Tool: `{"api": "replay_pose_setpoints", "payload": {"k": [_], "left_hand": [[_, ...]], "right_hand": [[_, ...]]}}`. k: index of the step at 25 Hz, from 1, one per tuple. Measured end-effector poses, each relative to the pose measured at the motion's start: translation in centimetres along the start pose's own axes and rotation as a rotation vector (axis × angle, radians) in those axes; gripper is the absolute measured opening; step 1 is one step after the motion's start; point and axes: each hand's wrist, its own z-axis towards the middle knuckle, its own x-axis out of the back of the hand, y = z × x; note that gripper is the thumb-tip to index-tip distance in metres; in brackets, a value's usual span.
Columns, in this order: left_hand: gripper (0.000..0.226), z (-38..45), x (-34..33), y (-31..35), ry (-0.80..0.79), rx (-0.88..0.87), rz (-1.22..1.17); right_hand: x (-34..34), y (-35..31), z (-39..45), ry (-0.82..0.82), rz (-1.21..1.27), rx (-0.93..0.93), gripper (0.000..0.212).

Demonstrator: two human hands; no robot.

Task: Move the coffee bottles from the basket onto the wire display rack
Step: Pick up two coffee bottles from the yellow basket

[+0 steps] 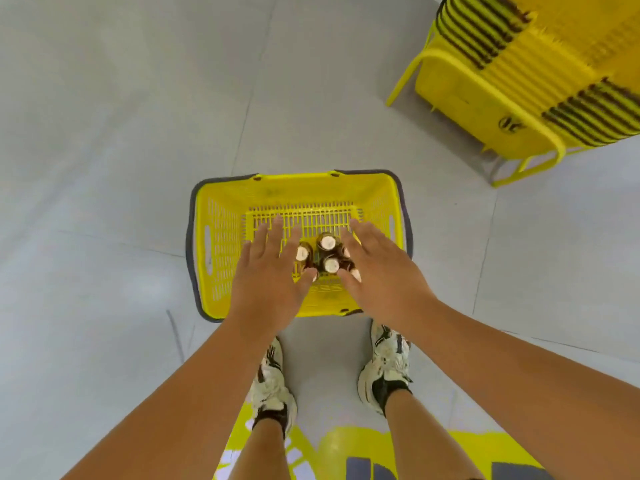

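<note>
A yellow plastic basket (221, 244) with dark handles stands on the grey floor in front of my feet. Several brown coffee bottles (327, 254) with white caps stand bunched together near its middle. My left hand (273, 271) hovers over the basket to the left of the bottles, fingers spread and straight. My right hand (377, 268) hovers to their right, fingers also spread. Both hands partly hide the outer bottles; neither grips one. No wire display rack is in view.
A stack of yellow baskets (512, 81) on a yellow frame stands at the upper right. My two sneakers (384, 368) are planted just behind the basket. A yellow floor marking (346, 452) lies under my legs. Grey tiled floor surrounds the basket.
</note>
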Motion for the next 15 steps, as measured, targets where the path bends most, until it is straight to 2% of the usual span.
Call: {"api": "replay_pose_setpoints", "payload": {"k": [6, 15], "left_hand": [[0.078, 3.5, -8.5, -1.7, -0.134, 0.049, -0.028], [0.081, 8.4, -14.6, -3.8, -0.207, 0.089, -0.057]], "right_hand": [[-7.9, 1.7, 5.2, -0.065, 0.089, -0.12, 0.072], [-13.1, 2.2, 11.5, -0.136, 0.175, -0.156, 0.077]]}}
